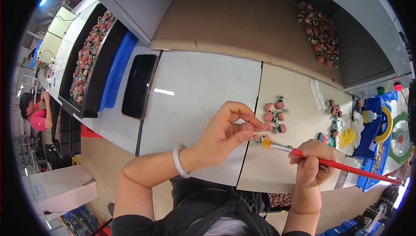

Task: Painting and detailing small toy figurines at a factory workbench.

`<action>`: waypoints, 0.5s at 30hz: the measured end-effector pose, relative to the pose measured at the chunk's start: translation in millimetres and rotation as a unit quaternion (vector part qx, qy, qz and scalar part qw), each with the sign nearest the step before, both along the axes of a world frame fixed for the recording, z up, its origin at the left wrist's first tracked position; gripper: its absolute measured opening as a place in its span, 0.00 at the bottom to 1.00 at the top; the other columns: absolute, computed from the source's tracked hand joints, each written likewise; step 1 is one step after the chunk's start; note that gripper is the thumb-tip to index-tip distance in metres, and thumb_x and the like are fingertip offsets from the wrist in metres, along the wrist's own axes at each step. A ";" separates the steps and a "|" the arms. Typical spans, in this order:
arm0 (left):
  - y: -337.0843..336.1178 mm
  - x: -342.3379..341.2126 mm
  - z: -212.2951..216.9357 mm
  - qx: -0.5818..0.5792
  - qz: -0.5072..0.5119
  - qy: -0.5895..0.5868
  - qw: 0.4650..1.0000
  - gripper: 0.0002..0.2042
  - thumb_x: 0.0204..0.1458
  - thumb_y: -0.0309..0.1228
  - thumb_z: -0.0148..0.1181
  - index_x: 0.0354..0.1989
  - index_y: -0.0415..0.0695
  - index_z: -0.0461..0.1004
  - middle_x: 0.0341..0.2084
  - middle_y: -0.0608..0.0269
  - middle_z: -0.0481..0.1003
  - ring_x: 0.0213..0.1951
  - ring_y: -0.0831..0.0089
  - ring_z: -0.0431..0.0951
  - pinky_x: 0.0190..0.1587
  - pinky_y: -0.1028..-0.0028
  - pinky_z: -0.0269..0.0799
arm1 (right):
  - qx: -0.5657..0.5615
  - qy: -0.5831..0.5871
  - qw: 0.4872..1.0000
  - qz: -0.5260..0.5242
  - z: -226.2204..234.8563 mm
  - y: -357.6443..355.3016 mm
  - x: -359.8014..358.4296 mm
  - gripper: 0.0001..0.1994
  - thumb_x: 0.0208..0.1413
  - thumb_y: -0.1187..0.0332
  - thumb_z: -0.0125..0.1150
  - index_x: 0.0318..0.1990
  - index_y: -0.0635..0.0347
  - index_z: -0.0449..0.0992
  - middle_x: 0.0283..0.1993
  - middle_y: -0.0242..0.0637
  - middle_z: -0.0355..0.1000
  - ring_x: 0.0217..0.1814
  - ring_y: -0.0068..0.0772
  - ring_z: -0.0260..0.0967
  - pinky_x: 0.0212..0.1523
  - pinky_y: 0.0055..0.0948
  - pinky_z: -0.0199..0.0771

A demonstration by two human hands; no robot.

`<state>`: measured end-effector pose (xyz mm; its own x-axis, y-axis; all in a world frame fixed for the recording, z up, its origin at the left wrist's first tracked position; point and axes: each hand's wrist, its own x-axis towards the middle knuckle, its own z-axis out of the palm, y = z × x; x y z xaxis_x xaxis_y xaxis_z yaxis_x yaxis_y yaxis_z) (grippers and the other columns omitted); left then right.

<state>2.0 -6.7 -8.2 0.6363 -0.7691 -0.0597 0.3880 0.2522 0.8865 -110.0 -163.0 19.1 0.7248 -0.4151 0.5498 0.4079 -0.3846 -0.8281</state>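
Observation:
My left hand [221, 136], with a pale bangle [177, 160] on its wrist, pinches a small pink figurine [247, 126] between thumb and fingers over the white table. In my right hand [315, 162] is a long red-handled paintbrush [346, 168], held like a pen. Its yellowish bristles point left, just below and right of the left fingertips. A small group of pink and grey-green figurines [277, 113] lies on the table beyond the brush. One more small figurine [261, 139] sits beside the bristles, partly hidden.
A smartphone [140, 86] lies at the left, beside a black tray [93, 101] of many figurines. More figurines [318, 34] are piled inside the grey booth [208, 15]. At the right are a blue bin [373, 110], yellow tape and a fan [399, 136]. A co-worker [37, 112] sits far left.

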 end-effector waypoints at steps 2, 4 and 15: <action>4.4 6.3 4.7 0.043 -0.024 0.029 0.998 0.13 0.48 0.16 0.50 0.40 0.41 0.59 0.40 0.55 0.67 0.40 0.64 0.74 0.45 0.70 0.70 | 0.018 0.026 0.999 -0.012 3.6 -6.8 -1.6 0.08 0.54 0.68 0.48 0.30 0.66 0.64 0.19 0.40 0.67 0.14 0.24 0.63 0.14 0.18 0.62; 6.0 7.1 5.0 0.085 -0.047 0.057 0.994 0.12 0.48 0.16 0.50 0.41 0.41 0.60 0.41 0.55 0.67 0.40 0.64 0.74 0.45 0.70 0.70 | 0.063 0.017 0.997 -0.052 3.9 -9.5 -2.9 0.09 0.54 0.67 0.48 0.30 0.65 0.64 0.18 0.40 0.67 0.14 0.22 0.61 0.14 0.17 0.61; 7.0 -3.9 4.9 0.015 -0.057 -0.169 0.984 0.14 0.44 0.11 0.50 0.40 0.37 0.64 0.47 0.47 0.65 0.48 0.63 0.70 0.49 0.71 0.68 | -0.147 0.063 0.983 0.085 4.3 4.1 1.6 0.04 0.45 0.80 0.50 0.28 0.60 0.68 0.21 0.34 0.70 0.20 0.27 0.68 0.21 0.23 0.67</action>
